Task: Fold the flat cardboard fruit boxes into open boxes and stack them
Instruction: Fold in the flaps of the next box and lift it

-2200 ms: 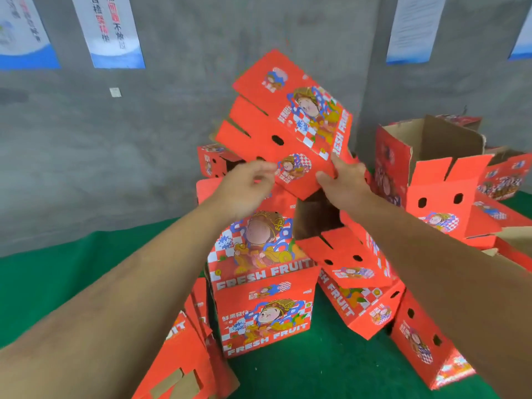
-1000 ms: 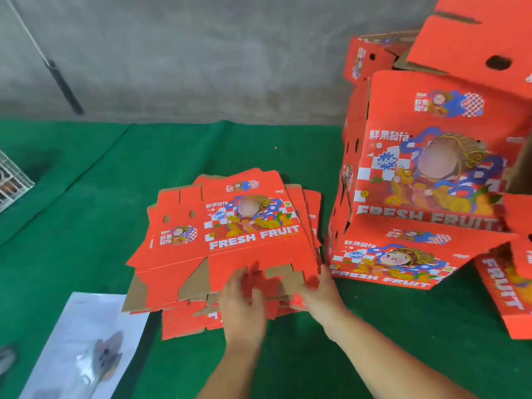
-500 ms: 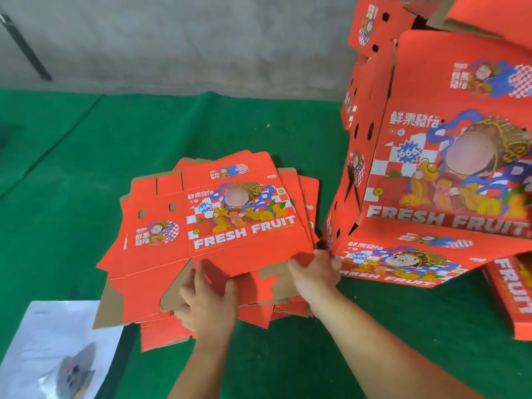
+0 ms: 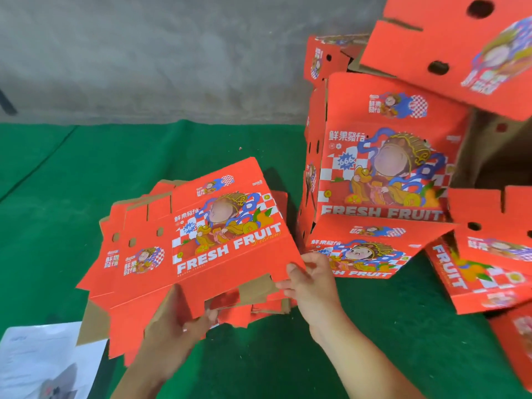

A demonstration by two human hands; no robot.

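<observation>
1. Top flat box (image 4: 218, 234): lifted at near edge off pile of flat boxes (image 4: 259, 306), printed face up, far edge tilted away toward wall. Pile lying on green floor covering (image 4: 72, 180), left of centre.
2. Left hand (image 4: 172, 323): under near-left flap of top flat box, fingers mostly hidden beneath card, thumb showing at flap edge; holding that flap, by the look of it.
3. Right hand (image 4: 309, 279): at near-right corner, fingers curled, pinching edge of same box.
4. Step in hand, as judged: picking up next blank from pile; no folding begun, box entirely flat.
5. Next move, as judged: lift clear of pile without dragging sheet below, then push opposite creases to open sleeve into a rectangle, tuck bottom flaps.
6. Stack of folded boxes (image 4: 385, 174): just right of pile, leaning and untidy; tilted box (image 4: 449, 56) overhanging on top. Placement there likely needs care.
7. More folded boxes (image 4: 489, 254) at far right, on their sides.
8. White plastic sheet (image 4: 37, 361) at bottom left, beside pile. Grey wall (image 4: 144, 53) behind.
</observation>
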